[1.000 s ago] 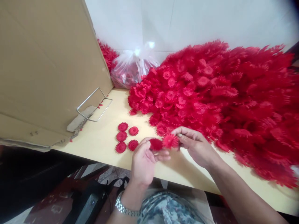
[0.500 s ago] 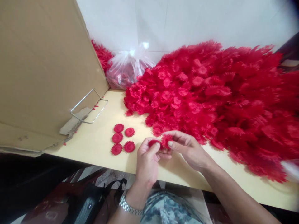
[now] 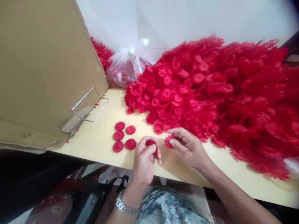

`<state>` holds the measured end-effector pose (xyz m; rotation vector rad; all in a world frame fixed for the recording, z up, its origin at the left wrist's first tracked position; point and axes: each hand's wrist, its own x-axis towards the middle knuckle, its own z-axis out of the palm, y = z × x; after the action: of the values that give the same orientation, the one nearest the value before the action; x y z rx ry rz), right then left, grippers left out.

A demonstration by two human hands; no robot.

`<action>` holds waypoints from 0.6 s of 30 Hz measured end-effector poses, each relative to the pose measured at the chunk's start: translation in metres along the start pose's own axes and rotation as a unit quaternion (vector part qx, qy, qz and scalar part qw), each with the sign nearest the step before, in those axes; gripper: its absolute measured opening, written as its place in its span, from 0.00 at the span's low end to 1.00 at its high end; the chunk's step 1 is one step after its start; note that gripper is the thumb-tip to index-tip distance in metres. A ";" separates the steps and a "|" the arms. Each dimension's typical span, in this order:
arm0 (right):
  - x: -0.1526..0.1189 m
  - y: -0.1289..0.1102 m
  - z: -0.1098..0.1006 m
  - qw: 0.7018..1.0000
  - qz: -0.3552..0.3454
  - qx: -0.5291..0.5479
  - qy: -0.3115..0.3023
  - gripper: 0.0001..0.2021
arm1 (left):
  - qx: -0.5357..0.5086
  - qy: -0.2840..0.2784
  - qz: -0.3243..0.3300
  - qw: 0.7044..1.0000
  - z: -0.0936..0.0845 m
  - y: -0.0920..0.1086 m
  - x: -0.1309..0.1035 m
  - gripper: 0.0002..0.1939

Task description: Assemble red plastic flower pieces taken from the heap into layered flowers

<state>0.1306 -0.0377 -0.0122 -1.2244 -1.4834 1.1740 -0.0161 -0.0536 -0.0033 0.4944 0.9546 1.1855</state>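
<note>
Near the table's front edge my left hand [image 3: 144, 160] is closed, its thumb pressing on a red flower disc [image 3: 152, 145] that the fingers partly hide. To its right, my right hand [image 3: 189, 149] pinches a second red fringed flower disc [image 3: 168, 141] between thumb and forefinger. A small gap lies between the two hands. Left of them, several flat red flower discs [image 3: 118, 135] lie in two short columns on the pale yellow table [image 3: 93, 141]. Just beyond my right hand rises the front of a big heap of red flower pieces [image 3: 177, 93].
A large cardboard box [image 3: 46, 68] with a torn lower corner takes up the left side. A bent metal wire frame [image 3: 90, 104] sticks out by it. Behind stands a tied clear plastic bag [image 3: 123, 70] with red pieces inside. A white wall [image 3: 193, 21] closes off the back.
My hands have moved apart: the left drew back a little to the left with its disc, while the right shifted slightly right with the other disc. The discs on the table lie as before.
</note>
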 end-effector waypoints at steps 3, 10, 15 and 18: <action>-0.003 -0.001 0.001 0.994 -0.045 -0.101 0.008 0.11 | 0.013 -0.018 0.018 1.000 0.000 -0.001 -0.001 0.11; -0.005 -0.007 0.005 0.937 -0.203 -0.283 0.041 0.12 | 0.130 0.007 0.009 0.991 -0.001 -0.010 0.003 0.12; -0.004 -0.003 0.010 0.915 -0.267 -0.300 0.036 0.12 | 0.110 0.034 0.004 0.993 0.003 -0.012 0.004 0.08; -0.008 -0.001 0.011 0.948 -0.216 -0.232 -0.003 0.12 | 0.100 0.063 0.005 0.993 0.004 -0.014 0.003 0.09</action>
<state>0.1206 -0.0468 -0.0136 -1.1048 -1.9800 0.5500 -0.0044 -0.0547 -0.0132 0.5901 1.1875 1.1458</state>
